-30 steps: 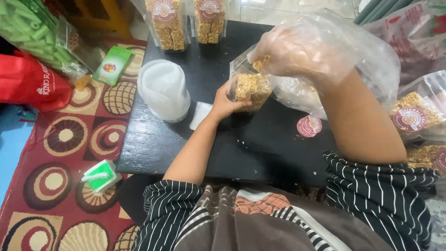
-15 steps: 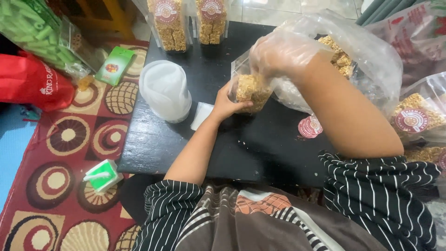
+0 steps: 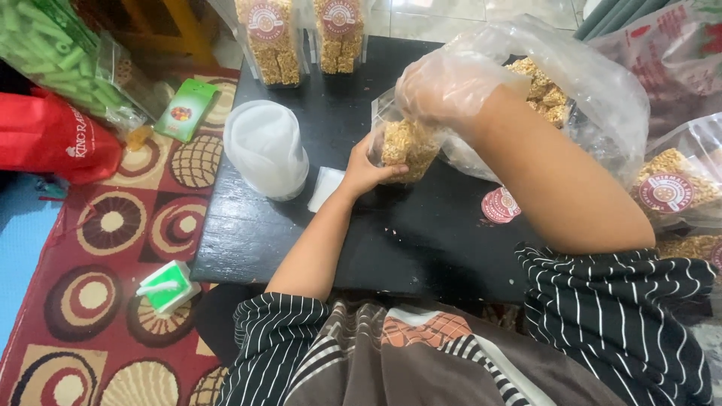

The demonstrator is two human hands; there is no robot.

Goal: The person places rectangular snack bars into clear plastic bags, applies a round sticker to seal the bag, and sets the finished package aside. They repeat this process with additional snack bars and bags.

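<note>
Left hand [image 3: 362,171]: grip closed around small clear pouch [image 3: 404,144] of golden snack bars, upright on black surface [image 3: 301,225]. Right hand [image 3: 444,90]: plastic-gloved, at pouch mouth; grip apparently pinching a piece, unclear.

Light: you work under bright, even indoor light.
Glare: sheen on the black bench [image 3: 248,233].
Focus: sharp, edges slightly bowed.

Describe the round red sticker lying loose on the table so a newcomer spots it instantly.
Start at the black low table. Near its right edge, just below the big clear plastic bag of golden snack pieces, lies the round red sticker. Unlike the other red stickers, it sits flat on bare tabletop, on no packet.
</note>
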